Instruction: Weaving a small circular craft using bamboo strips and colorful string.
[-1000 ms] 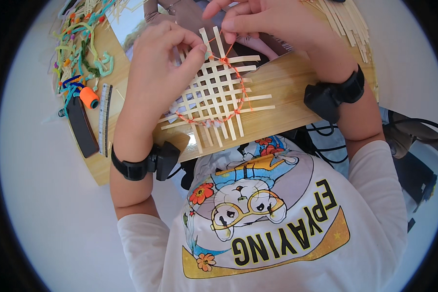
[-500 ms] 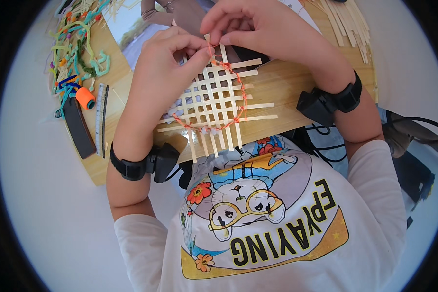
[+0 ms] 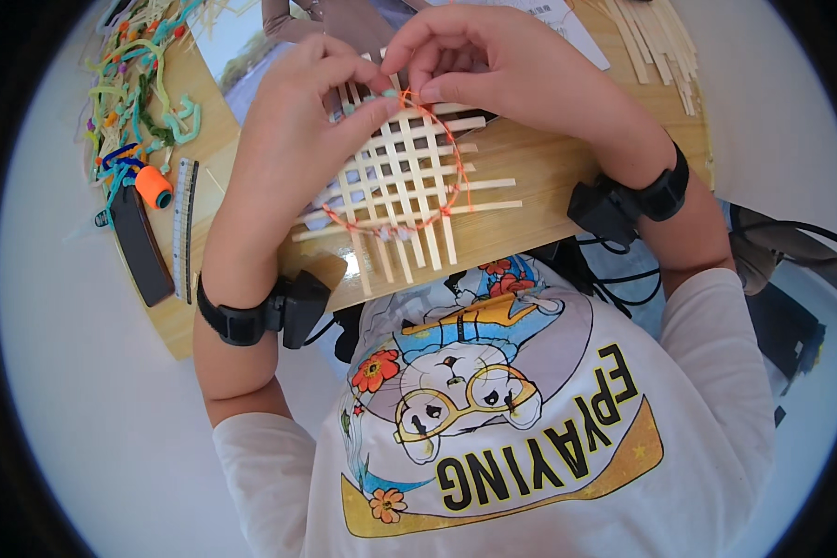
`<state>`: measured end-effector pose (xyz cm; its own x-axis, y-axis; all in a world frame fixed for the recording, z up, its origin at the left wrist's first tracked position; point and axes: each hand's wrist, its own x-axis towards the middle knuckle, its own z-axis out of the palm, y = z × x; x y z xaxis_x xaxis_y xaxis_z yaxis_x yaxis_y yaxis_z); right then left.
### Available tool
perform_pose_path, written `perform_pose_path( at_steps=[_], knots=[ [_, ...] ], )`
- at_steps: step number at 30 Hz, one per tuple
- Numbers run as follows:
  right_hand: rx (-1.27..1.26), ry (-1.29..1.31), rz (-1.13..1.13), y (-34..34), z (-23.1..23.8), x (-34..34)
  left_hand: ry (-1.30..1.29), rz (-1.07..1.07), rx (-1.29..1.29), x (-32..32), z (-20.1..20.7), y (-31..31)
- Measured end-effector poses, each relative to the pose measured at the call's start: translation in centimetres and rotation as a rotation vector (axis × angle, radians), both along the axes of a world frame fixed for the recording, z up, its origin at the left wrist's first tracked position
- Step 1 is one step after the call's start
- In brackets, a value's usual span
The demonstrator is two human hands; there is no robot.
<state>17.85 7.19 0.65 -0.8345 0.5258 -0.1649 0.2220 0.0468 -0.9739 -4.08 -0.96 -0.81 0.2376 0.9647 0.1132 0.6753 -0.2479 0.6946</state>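
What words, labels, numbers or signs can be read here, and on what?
White shirt: large dark capitals, upside down in the view; legible, but not copied out here.
Printed sheet: characters near the view's top edge, too small to read.
Ruler: fine markings, too small to read.
Woven strip lattice: none seen.

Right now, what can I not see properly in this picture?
All in the head view:
Woven lattice: upper left part hidden behind the left hand.
Orange cord: too fine to tell whether the right hand pinches it.
Printed sheet: cut off by the top edge, partly covered by the hands.
Pale strips, upper right: cut off by the top edge.
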Motion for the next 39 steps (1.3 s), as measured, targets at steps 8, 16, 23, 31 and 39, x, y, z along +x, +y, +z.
perform_pose_path(
  at_steps=[8,16,23,31,39],
  knots=[
    [-0.414,0.137,-0.188,-0.2,0.2,1.7,0.081,0.134,0.230,0.0,-0.1,-0.1],
    [-0.087,0.319,-0.066,-1.2,1.0,3.2,0.128,0.152,0.294,0.0,-0.3,-0.1],
    [-0.144,0.201,0.016,-1.2,1.8,4.2,0.194,0.108,0.396,0.1,-0.7,0.1],
    [0.188,-0.202,-0.151,0.8,1.8,2.8,0.188,-0.019,0.331,0.7,-0.9,-0.2],
    [0.430,-0.161,-0.027,0.2,-0.2,1.5,0.190,0.004,0.291,1.3,-1.0,-0.2]
  ],
)
